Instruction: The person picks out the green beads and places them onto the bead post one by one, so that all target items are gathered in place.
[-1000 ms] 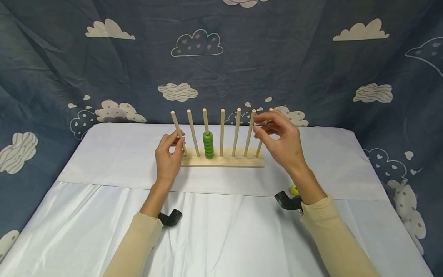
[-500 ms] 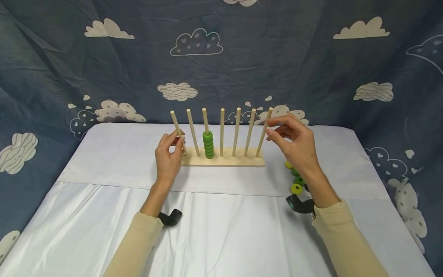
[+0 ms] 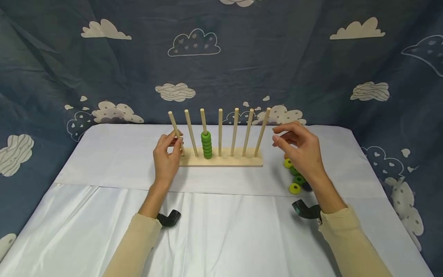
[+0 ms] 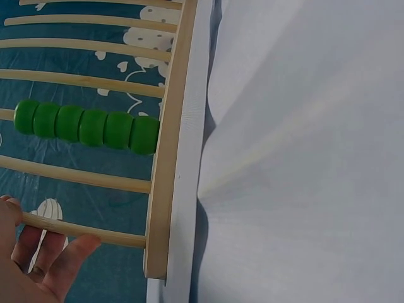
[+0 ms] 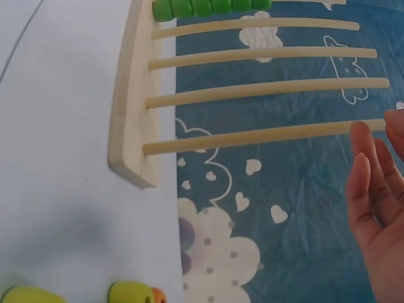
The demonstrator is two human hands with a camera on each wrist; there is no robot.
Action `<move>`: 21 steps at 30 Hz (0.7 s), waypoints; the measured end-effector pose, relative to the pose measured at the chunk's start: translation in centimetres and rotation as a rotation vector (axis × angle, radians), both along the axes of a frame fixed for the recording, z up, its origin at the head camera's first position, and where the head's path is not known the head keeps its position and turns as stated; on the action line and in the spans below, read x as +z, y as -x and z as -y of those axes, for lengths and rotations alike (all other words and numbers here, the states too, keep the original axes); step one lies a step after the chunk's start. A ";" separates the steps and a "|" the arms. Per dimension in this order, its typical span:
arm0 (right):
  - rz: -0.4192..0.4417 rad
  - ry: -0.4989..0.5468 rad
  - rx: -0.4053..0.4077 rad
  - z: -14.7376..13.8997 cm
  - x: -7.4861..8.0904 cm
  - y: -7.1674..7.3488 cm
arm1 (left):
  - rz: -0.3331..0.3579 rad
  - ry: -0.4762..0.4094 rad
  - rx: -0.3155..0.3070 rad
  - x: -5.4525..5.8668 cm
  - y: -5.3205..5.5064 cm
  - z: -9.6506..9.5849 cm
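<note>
A wooden peg stand (image 3: 238,162) with several upright pegs sits toward the back of the table. Several green beads (image 3: 206,145) are stacked on its third peg from the left, also seen as a green bead row (image 4: 88,125) in the left wrist view. My left hand (image 3: 167,157) holds the leftmost peg (image 4: 117,237) between thumb and fingers. Just right of the rightmost peg (image 3: 263,131), my right hand (image 3: 299,148) hovers with nothing in its bent, loose fingers. Below it lie loose yellow beads (image 3: 294,188) and green beads (image 3: 299,179), partly hidden by the hand and wrist.
White cloth (image 3: 221,231) covers the table, with a fold line across it. Behind hangs a dark blue curtain (image 3: 263,65) with cloud prints. A black wrist camera (image 3: 169,218) is on the left wrist, another black camera (image 3: 306,209) on the right.
My right hand has moved right, from in front of the right-hand pegs to beyond the last one, uncovering the loose beads. The left hand stays on its peg.
</note>
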State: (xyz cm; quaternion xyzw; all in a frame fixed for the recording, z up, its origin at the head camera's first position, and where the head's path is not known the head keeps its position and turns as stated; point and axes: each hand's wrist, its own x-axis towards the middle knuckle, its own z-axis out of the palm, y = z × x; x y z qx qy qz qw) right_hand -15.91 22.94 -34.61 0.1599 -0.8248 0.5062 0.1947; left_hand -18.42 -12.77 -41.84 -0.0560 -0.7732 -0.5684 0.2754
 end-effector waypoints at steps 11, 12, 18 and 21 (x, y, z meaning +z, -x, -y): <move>0.011 0.009 0.004 -1.1 -0.8 -0.5 | -0.021 -0.008 0.001 -0.3 0.2 0.0; 0.014 0.007 0.004 -1.2 -0.9 -0.5 | -0.022 -0.008 0.002 -0.3 0.2 0.0; 0.050 -0.036 -0.031 -1.9 -1.3 -0.8 | -0.015 -0.010 0.005 -0.2 0.1 0.0; 0.061 -0.042 -0.041 -2.3 -1.6 -0.9 | -0.011 -0.012 0.006 0.0 -0.1 -0.1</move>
